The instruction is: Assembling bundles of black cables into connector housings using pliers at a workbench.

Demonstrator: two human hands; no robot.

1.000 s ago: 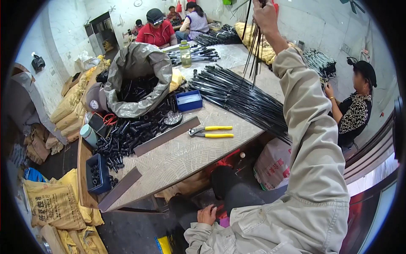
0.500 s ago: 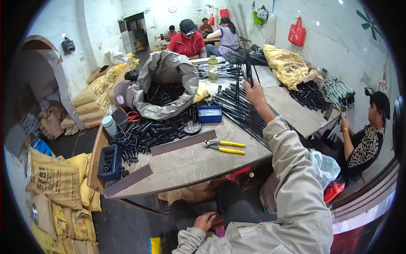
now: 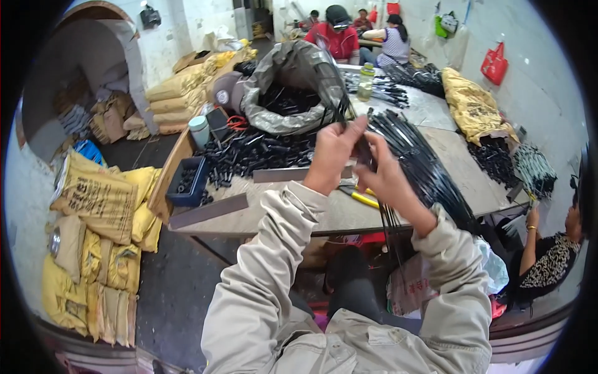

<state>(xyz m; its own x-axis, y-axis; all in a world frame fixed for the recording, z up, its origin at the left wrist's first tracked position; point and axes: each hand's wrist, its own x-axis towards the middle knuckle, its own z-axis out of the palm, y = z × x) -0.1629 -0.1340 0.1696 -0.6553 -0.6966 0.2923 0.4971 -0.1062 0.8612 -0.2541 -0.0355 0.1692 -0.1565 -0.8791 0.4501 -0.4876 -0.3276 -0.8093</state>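
The bundle of thin, dark rods (image 3: 390, 225) was held over the near edge of the pale worktable (image 3: 458, 146), slanting from far left to near right. It was gripped by the left hand (image 3: 336, 153), fingers closed around it; the right hand (image 3: 387, 171) was curled about it just beside, though how firmly it was pressed could not be told through the blur. The rods would best be kept gathered by one steady grip while they were squared by the other, with the loose lower ends kept from splaying.

Just beyond the right hand, the broad pile of long, glossy black rods (image 3: 430, 168) was spread, and could easily be snagged by the bundle. The yellow-handled pliers (image 3: 364, 198) were partly hidden behind the hands and were lying in the way. To the left, a flat, brownish metal strip (image 3: 283, 175) was set before the heap of short black parts (image 3: 249, 153). Farther back, the open grey plastic sack (image 3: 265, 93) was crossed by the bundle's upper ends, so clearance was needed there.
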